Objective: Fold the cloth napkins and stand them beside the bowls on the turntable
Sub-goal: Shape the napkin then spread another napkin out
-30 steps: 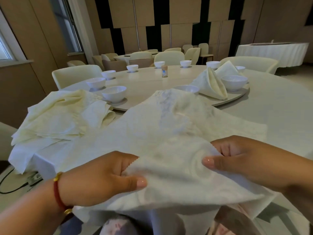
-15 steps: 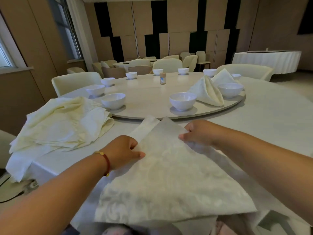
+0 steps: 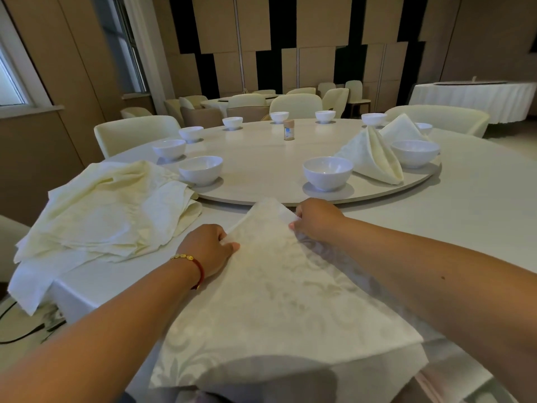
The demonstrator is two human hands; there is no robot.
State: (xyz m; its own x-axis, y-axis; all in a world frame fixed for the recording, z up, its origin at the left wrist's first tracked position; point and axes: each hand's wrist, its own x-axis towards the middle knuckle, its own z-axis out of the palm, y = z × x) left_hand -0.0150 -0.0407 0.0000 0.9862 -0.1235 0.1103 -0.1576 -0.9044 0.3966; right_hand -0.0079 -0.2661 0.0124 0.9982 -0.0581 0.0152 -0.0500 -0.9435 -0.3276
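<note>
Napkin (image 3: 279, 292) lies folded into a triangle on the counter (image 3: 465, 216), its point toward the turntable (image 3: 261, 167); pale cream, patterned weave, soft and limp. This looks like an early fold. Left hand (image 3: 209, 251) pinches the left edge, right hand (image 3: 315, 218) pinches the top corner. Next, I judge, the corners need aligning and the crease pressing flat. Two folded napkins (image 3: 374, 158) already stand by bowls (image 3: 327, 173); a pile (image 3: 110, 210) waits at left.
</note>
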